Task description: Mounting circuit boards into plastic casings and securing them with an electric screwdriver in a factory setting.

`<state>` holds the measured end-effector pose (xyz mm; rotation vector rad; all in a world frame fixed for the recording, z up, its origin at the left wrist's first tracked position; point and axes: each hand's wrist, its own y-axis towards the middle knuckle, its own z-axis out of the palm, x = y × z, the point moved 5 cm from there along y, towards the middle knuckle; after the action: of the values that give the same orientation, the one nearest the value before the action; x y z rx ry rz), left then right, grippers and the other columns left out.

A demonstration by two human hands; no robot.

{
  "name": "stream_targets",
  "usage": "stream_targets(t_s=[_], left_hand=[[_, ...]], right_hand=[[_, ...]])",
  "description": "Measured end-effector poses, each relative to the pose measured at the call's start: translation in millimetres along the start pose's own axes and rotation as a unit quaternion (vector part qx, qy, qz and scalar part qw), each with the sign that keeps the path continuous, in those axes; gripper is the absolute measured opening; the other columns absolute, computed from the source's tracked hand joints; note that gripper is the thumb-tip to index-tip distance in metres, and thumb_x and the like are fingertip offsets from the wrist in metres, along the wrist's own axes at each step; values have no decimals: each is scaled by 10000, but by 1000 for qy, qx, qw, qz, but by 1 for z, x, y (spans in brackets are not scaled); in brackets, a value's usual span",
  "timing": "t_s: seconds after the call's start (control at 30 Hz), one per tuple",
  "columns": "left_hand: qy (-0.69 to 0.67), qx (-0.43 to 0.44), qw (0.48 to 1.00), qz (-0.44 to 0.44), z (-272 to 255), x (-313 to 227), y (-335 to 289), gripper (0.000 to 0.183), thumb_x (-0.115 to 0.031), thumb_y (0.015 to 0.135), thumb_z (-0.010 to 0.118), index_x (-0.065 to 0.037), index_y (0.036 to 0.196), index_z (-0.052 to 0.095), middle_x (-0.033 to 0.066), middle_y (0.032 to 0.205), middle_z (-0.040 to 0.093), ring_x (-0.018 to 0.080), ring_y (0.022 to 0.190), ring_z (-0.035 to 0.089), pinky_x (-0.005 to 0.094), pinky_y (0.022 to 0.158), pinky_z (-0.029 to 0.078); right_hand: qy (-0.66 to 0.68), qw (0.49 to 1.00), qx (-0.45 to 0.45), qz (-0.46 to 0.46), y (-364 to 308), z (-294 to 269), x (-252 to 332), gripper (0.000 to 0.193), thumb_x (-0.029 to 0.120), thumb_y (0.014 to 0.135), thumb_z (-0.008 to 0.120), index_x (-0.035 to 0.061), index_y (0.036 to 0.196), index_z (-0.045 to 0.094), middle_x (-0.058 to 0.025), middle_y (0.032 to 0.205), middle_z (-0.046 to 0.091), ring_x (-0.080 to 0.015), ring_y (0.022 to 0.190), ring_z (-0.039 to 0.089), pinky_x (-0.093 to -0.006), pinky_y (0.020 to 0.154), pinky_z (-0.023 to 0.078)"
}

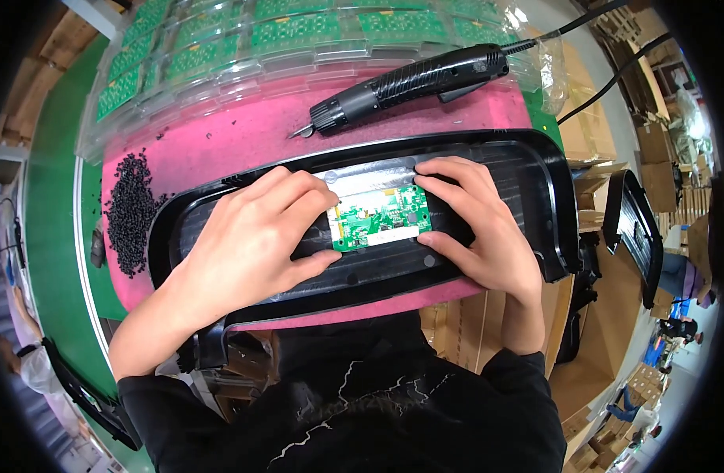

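Observation:
A green circuit board (385,217) with a white strip along its near edge lies over the middle of a long black plastic housing (488,158). My left hand (259,229) grips the board's left edge, thumb at the near corner and fingers at the far one. On the opposite edge, my right hand (476,217) holds it between thumb and fingers. Whether the board rests fully on the housing I cannot tell. Beyond the housing, a black electric screwdriver (409,87) lies on the pink mat (243,118), its bit pointing left.
A heap of small black screws (132,213) covers the mat's left side. Clear plastic trays (299,51) with green boards stand along the back. Cardboard boxes (606,315) and another black housing (636,229) are at the right. Other people are far off at both sides.

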<state>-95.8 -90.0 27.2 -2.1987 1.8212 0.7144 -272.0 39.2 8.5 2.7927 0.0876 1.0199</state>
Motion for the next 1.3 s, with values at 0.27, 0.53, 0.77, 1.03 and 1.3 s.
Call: stream_targets(t_s=[0.27, 0.53, 0.77, 1.03, 1.3], left_hand=[[43, 0, 999, 15, 2, 0, -4, 467, -163, 637, 825, -37, 1022, 592, 69, 1004, 594, 257, 907, 601, 352, 738, 532], [27, -41, 998, -37, -38, -11, -39, 541, -234, 755, 762, 30, 1175, 548, 163, 1139, 582, 309, 1017, 598, 376, 826, 540], [213, -200, 908, -300, -91, 52, -139, 312, -12, 789, 647, -25, 1097, 600, 139, 1032, 594, 349, 971, 583, 421, 829, 481], [191, -171, 901, -349, -72, 86, -171, 277, 15, 779, 641, -22, 1053, 641, 129, 1024, 605, 360, 944, 603, 436, 791, 492], [137, -241, 904, -327, -79, 93, -169, 143, 12, 796, 635, 3, 936, 661, 154, 892, 634, 375, 832, 619, 432, 726, 488]], right_hand=[[-20, 999, 16, 29, 6, -1, 4, 525, 53, 730, 752, -1, 1219, 567, -146, 1301, 522, -363, 1231, 452, -418, 1043, 377], [-45, 996, -67, 39, 0, -9, 15, 759, 17, 640, 758, 23, 1343, 469, -168, 1324, 509, -337, 1259, 449, -401, 1076, 334], [67, 959, -263, 77, -14, -53, -14, 450, -32, 854, 561, -22, 1297, 486, -41, 1187, 509, -94, 879, 395, -212, 862, 335], [107, 963, -130, 210, 50, -86, -54, 429, 93, 952, 576, 120, 1365, 466, -58, 1116, 549, -104, 921, 512, -245, 824, 435], [181, 908, -378, 4, 98, -67, -6, 484, -17, 914, 607, 16, 1308, 327, -141, 1277, 441, -188, 1125, 533, -315, 1013, 425]])
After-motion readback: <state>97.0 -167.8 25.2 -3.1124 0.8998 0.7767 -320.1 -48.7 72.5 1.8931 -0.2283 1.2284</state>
